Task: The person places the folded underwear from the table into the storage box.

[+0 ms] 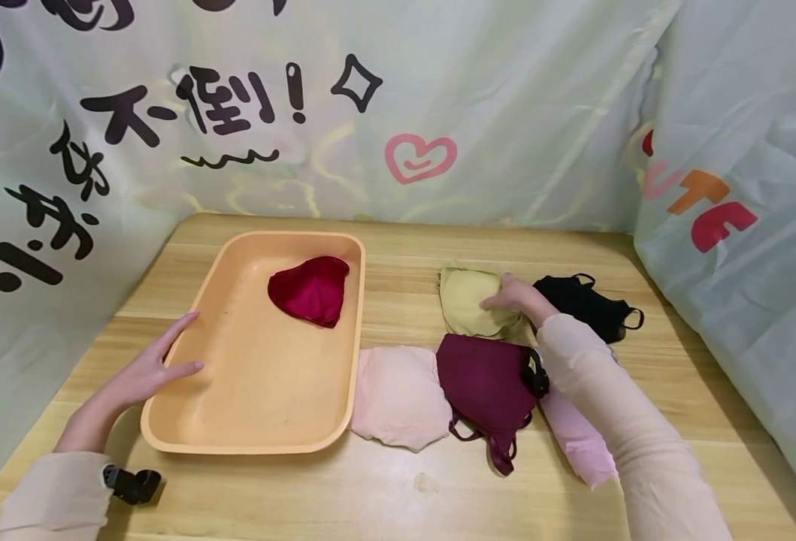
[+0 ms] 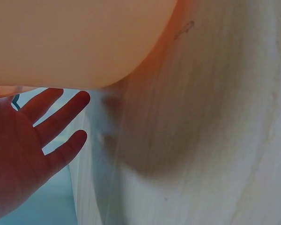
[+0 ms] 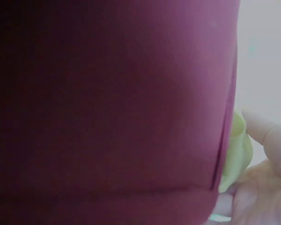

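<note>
A shallow orange plastic tray (image 1: 255, 391) lies at the left of the table. My left hand (image 1: 142, 373) is at its left rim, thumb reaching over the edge, and the left wrist view has the other fingers spread straight beneath the rim. A folded dark red bra (image 1: 311, 293) lies inside the tray, towards its far right corner. On the right, my right hand (image 1: 521, 296) pinches the right side of a pale yellow bra (image 1: 468, 299), whose cloth bulges between thumb and fingers in the right wrist view. A maroon bra (image 1: 482, 379) lies just nearer and fills most of that view.
A light pink bra (image 1: 401, 394) lies between the tray and the maroon one. Beyond my right wrist is a black bra (image 1: 588, 306) with thin straps. A lilac-pink garment (image 1: 580, 443) lies partly under my right sleeve. Printed cloth (image 1: 506, 113) walls the table's back and sides.
</note>
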{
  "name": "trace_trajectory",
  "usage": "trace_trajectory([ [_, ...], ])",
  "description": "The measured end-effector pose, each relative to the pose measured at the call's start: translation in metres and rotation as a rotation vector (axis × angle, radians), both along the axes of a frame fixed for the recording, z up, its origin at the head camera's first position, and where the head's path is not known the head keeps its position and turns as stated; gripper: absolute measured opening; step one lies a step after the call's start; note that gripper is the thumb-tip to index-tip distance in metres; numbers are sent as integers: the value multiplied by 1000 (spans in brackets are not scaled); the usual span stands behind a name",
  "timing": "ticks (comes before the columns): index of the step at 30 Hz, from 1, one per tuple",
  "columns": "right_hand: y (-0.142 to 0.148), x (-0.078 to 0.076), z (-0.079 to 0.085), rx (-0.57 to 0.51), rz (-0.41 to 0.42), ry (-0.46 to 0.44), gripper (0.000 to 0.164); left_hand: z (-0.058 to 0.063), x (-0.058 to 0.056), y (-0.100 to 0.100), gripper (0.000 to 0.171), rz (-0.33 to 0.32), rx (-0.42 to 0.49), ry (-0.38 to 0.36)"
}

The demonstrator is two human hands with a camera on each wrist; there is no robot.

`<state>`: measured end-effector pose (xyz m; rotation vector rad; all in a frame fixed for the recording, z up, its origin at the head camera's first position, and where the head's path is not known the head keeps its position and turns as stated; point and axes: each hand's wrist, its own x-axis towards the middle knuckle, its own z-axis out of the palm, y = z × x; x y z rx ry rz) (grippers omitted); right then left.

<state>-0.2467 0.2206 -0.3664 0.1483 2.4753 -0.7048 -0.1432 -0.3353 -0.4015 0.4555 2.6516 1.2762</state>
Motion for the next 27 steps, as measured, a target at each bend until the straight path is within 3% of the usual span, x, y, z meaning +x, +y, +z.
trace_trajectory([
  [6, 3, 2, -2, -155, -26, 11, 87, 0, 0, 1, 82, -7, 8, 6],
  [18, 0, 6, -1, -538, -24, 155, 67, 1, 2, 1, 81, 4, -7, 1],
  [27, -6, 8, 5, -641, -133, 196, 60, 2, 2, 2, 81, 2, -1, 1],
])
